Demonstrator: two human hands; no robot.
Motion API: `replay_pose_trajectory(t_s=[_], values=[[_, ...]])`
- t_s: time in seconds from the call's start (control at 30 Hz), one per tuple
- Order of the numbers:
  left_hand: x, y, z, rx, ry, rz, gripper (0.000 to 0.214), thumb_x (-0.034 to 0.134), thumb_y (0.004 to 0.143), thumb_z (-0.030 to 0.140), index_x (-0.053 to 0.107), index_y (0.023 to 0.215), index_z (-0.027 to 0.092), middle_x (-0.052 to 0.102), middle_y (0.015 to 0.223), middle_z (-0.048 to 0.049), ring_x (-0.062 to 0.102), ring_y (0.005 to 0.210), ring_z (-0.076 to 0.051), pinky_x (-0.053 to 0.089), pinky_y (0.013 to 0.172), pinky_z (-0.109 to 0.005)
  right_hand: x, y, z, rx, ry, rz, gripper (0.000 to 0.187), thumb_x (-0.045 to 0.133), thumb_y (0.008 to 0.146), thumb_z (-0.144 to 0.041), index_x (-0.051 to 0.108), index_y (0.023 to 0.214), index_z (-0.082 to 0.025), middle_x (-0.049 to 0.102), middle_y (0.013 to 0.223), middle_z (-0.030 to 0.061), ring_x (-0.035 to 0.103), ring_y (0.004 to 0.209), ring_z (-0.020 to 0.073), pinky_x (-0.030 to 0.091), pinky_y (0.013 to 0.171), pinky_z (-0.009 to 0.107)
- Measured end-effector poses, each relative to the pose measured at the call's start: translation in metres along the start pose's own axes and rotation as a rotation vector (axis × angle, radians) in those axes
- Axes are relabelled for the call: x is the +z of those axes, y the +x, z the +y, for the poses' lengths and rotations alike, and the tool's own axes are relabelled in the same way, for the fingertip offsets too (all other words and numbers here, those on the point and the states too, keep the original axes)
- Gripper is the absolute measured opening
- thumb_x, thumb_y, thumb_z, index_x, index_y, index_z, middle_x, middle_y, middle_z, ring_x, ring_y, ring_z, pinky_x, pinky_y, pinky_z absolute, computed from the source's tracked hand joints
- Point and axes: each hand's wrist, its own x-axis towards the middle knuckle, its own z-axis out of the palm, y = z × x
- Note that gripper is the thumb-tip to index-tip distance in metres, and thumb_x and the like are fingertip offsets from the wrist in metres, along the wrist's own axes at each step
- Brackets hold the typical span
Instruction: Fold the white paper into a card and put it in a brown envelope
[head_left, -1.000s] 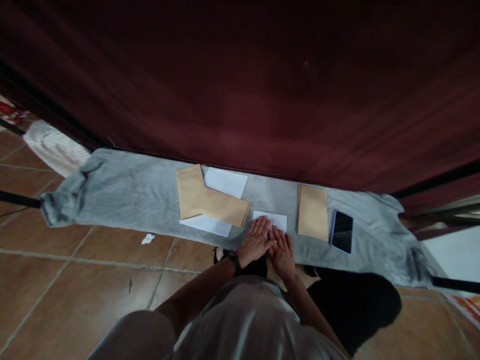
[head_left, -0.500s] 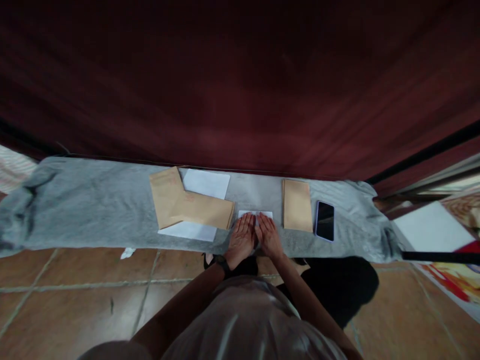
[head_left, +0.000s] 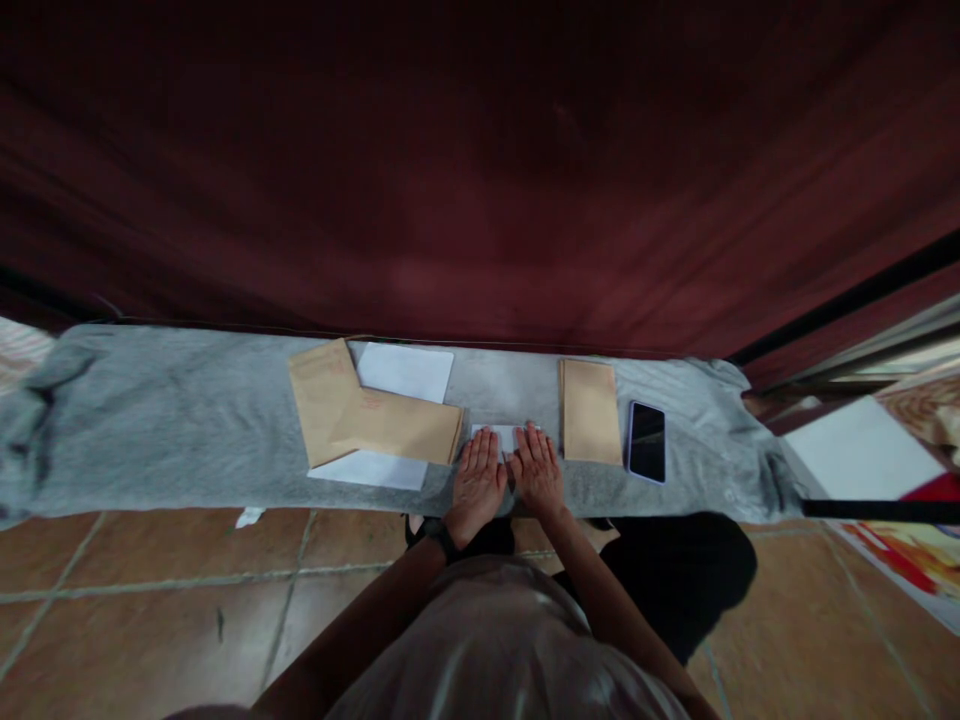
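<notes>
A small piece of white paper (head_left: 506,436), seemingly folded, lies on the grey cloth in front of me, mostly covered by my hands. My left hand (head_left: 479,482) rests flat on its left part, fingers stretched forward. On its right part my right hand (head_left: 538,474) lies flat as well, fingers slightly apart. Left of my hands, brown envelopes (head_left: 397,422) overlap white sheets (head_left: 409,370). To the right sits a small stack of brown envelopes (head_left: 590,412).
A phone (head_left: 647,441) with a dark screen lies right of the envelope stack. The grey cloth (head_left: 187,420) covers a long narrow surface against a dark red upright panel (head_left: 480,200). Tiled floor (head_left: 172,640) shows below. A white box-like object (head_left: 862,450) stands at far right.
My hands have moved apart, the left one to the left and the right one slightly right, both still flat on the paper. The view has shifted a little.
</notes>
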Motion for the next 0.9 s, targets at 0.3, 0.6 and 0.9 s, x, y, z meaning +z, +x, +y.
replay_pose_trajectory(t_s=[0.3, 0.6, 0.9], values=[[-0.004, 0.005, 0.003, -0.005, 0.01, -0.006, 0.066, 0.035, 0.099, 0.021, 0.019, 0.161, 0.002, 0.027, 0.166, -0.0188, 0.02, 0.156, -0.028, 0.025, 0.127, -0.05, 0.003, -0.001, 0.0, 0.025, 0.015, 0.005, 0.057, 0.038, 0.106, -0.037, 0.037, 0.158, -0.013, 0.032, 0.165, 0.0168, 0.03, 0.152, 0.0303, 0.026, 0.121, 0.05], [-0.006, 0.02, 0.0, 0.177, -0.015, -0.106, 0.066, 0.034, 0.106, 0.044, 0.025, 0.16, 0.007, 0.028, 0.167, -0.0156, 0.02, 0.157, -0.025, 0.022, 0.128, -0.045, -0.001, 0.0, -0.001, 0.03, -0.006, -0.061, 0.054, 0.034, 0.108, -0.033, 0.035, 0.159, -0.014, 0.031, 0.166, 0.0156, 0.028, 0.153, 0.0291, 0.025, 0.122, 0.049], [-0.014, 0.008, -0.012, 0.202, 0.002, -0.126, 0.072, 0.042, 0.102, 0.052, 0.031, 0.159, 0.01, 0.029, 0.167, -0.0157, 0.018, 0.157, -0.028, 0.017, 0.128, -0.047, -0.008, -0.007, 0.005, -0.015, 0.098, -0.024, 0.056, 0.025, 0.109, -0.03, 0.024, 0.162, -0.012, 0.035, 0.164, 0.0154, 0.028, 0.153, 0.0258, 0.026, 0.123, 0.049]])
